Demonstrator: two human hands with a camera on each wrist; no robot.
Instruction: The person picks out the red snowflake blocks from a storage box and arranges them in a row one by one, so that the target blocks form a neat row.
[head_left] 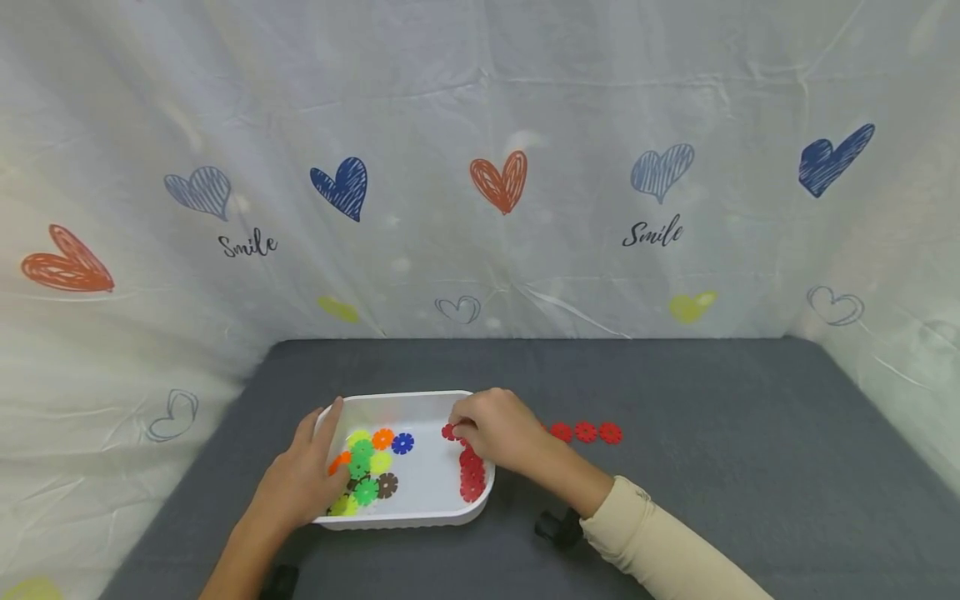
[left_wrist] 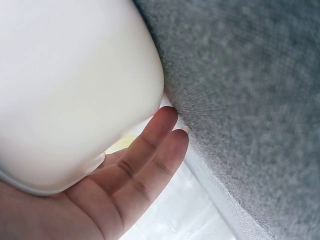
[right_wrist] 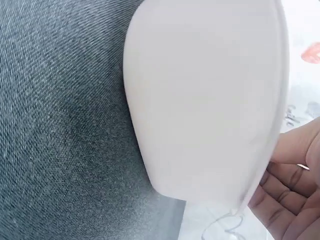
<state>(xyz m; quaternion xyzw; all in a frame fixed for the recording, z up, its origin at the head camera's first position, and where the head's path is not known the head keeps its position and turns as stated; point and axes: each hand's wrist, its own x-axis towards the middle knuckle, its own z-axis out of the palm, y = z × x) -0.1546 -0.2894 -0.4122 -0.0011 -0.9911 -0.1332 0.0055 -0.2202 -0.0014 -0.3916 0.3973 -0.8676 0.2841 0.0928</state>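
A white tray [head_left: 420, 522] holds notched plastic snowflake discs of several colours. My left hand [head_left: 303, 475] grips its left wall, with the thumb inside and the fingers [left_wrist: 150, 145] along the outer side in the left wrist view. Reaching over the right end, my right hand [head_left: 495, 425] pinches a red snowflake disc [head_left: 449, 432] between thumb and fingers. Below that hand, a pile of red discs [head_left: 472, 479] lies along the tray's right side. In the right wrist view the tray's outer wall [right_wrist: 200, 100] hides the fingertips of the right hand [right_wrist: 292, 185].
Inside the tray's left part lie green discs [head_left: 365, 490], a blue disc [head_left: 402, 443], an orange disc [head_left: 382, 438], a brown disc [head_left: 387, 485] and yellow ones. A row of red discs [head_left: 586, 432] lies on the grey cloth [head_left: 712, 467] to the right. A printed curtain [head_left: 570, 108] hangs behind.
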